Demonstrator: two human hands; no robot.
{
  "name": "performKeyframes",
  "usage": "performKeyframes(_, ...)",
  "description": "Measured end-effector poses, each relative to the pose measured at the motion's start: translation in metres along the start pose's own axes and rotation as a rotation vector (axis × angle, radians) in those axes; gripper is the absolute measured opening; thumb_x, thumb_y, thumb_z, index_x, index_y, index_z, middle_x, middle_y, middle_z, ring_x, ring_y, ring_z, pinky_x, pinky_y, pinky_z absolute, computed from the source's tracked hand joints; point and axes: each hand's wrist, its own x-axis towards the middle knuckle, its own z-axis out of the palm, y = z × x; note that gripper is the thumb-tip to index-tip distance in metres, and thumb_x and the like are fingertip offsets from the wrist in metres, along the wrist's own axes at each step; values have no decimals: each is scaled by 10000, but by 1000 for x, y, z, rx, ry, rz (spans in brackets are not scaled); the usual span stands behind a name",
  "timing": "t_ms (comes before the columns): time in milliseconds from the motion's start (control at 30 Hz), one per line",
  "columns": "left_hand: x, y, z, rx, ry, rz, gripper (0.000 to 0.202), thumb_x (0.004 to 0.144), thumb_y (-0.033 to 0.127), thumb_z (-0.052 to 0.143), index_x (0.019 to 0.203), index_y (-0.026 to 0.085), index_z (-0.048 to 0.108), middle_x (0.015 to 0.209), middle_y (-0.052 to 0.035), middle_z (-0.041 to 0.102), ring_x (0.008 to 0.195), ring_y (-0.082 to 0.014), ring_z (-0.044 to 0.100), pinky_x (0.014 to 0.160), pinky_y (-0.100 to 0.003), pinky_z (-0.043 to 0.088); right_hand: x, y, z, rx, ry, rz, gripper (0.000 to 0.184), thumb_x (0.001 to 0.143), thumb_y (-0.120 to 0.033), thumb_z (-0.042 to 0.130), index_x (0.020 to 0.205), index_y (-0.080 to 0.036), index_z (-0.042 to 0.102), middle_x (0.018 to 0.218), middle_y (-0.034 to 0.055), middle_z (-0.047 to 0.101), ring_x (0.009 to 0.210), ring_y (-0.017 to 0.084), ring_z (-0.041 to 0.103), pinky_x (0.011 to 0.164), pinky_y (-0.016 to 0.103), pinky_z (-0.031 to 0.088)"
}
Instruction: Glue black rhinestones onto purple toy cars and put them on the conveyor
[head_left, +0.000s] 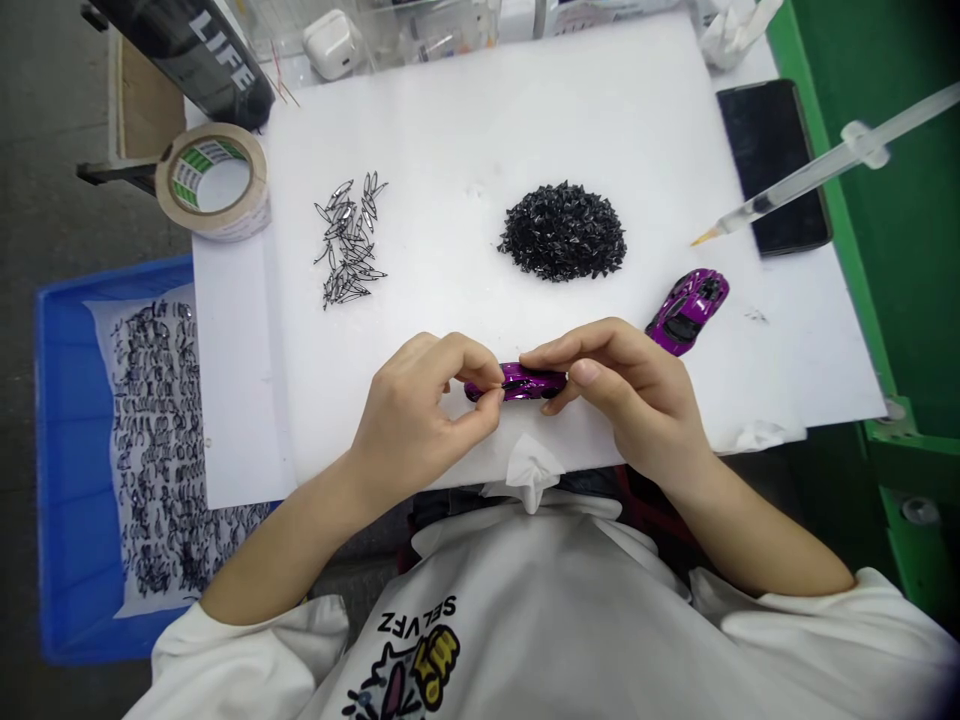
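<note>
A purple toy car (529, 384) lies on its side between my hands, over the near edge of the white foam sheet (420, 120). My right hand (637, 395) grips its right end between thumb and fingers. At the car's side, the thumb and forefinger of my left hand (427, 405) are pinched together; whatever sits between them is too small or hidden to name. A second purple toy car (688, 310) rests to the right of my right hand. Beyond the hands lie a heap of small black pieces (562, 232) and a loose group of thin, clear, dark-edged pieces (351, 240).
A syringe (795, 190) with an orange tip reaches in from the right above a black phone (776, 165). Masking tape (255, 205) and a dark bottle (202, 60) stand at the left. A blue crate (67, 460) holds a sheet covered with small dark-edged parts.
</note>
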Motion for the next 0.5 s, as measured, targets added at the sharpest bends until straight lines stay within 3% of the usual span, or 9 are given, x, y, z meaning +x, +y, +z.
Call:
performKeyframes(133,1,1,1,25,-12,46,158,728,42,567,737,196,533,676,61,580,670,-101,500,633,-227,426,-1,1,-1,-8,-36,-5,137,874,-309,501,953,-235,584,937,21,646,829,147,634,606,262,547)
performKeyframes(300,3,2,2,24,-149,-5,157,736,58,559,804,195,528,756,50,583,744,-113,510,716,-253,428,-4,2,-2,-17,-76,-23,121,882,-276,487,958,-240,573,919,10,649,845,140,625,607,255,547)
performKeyframes(400,2,1,3,88,-205,-72,187,728,115,593,886,186,522,869,17,569,839,-142,505,761,-283,422,-6,1,-3,-138,-96,-71,109,877,-223,484,940,-233,572,939,12,648,833,131,619,582,238,523)
performKeyframes(500,0,-3,3,104,-209,-90,212,741,148,587,929,186,496,887,10,562,861,-155,504,779,-300,417,-6,-2,-1,-397,-52,-224,121,839,-149,511,929,-214,559,984,28,642,857,138,603,641,265,505)
